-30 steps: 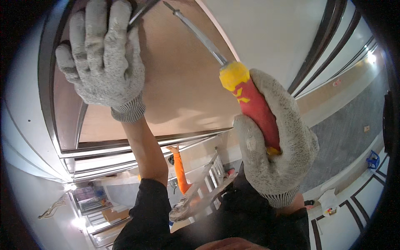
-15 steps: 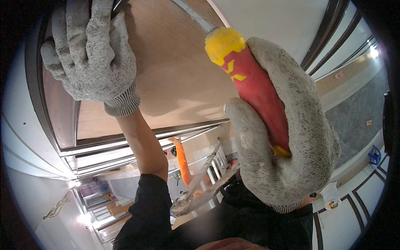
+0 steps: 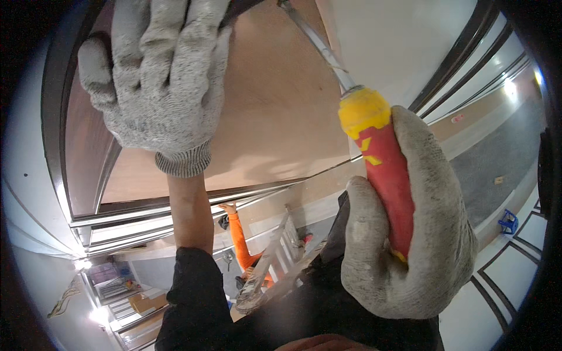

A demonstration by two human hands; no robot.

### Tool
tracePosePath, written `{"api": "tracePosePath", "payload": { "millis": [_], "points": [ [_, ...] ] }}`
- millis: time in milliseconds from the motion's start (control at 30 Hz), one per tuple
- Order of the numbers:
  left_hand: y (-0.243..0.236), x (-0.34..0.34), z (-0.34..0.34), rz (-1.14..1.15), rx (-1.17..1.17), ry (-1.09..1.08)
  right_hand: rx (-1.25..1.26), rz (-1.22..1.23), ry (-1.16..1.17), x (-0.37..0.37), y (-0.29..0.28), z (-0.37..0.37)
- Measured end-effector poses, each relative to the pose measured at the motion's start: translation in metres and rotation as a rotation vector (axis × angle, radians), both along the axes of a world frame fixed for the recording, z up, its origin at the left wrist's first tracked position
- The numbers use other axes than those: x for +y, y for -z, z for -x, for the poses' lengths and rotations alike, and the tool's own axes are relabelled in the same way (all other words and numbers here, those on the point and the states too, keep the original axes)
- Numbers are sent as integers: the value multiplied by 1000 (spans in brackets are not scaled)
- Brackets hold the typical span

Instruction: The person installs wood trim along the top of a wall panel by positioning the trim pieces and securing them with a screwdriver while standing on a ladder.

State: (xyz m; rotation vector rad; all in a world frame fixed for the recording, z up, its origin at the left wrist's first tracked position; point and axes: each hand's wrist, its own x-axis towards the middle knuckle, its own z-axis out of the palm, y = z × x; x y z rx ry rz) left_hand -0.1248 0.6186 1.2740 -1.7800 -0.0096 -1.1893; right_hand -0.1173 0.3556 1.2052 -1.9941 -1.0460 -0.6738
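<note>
My right hand (image 3: pixel 410 234), in a grey knit glove, grips a screwdriver (image 3: pixel 380 158) with a red and yellow handle; its steel shaft runs up and left toward the top edge of the view. My left hand (image 3: pixel 158 82), also gloved, is pressed flat against a brown wooden panel (image 3: pixel 275 111), its fingers reaching to a dark metal strip at the panel's upper edge. The screwdriver tip is cut off by the frame's top. Dark metal trim (image 3: pixel 58 128) frames the panel on the left.
Below, a ladder (image 3: pixel 275 257) stands with a person in an orange sleeve (image 3: pixel 239 237) beside it. White wall panels with dark trim (image 3: pixel 462 64) run at the right. A blue object (image 3: pixel 507 222) sits on the grey floor at far right.
My right hand has pulled the screwdriver back down and right, so its shaft shows again. My left hand shifted slightly right along the panel's top edge.
</note>
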Motion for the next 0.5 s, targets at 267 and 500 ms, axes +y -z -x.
{"api": "tracePosePath", "payload": {
  "millis": [267, 500],
  "points": [
    [2, 5, 2, 22, 52, 178, 628, -138, 24, 16, -50, 0],
    [8, 3, -14, 123, -15, 318, 119, 64, 240, 19, -41, 6]
  ]
}}
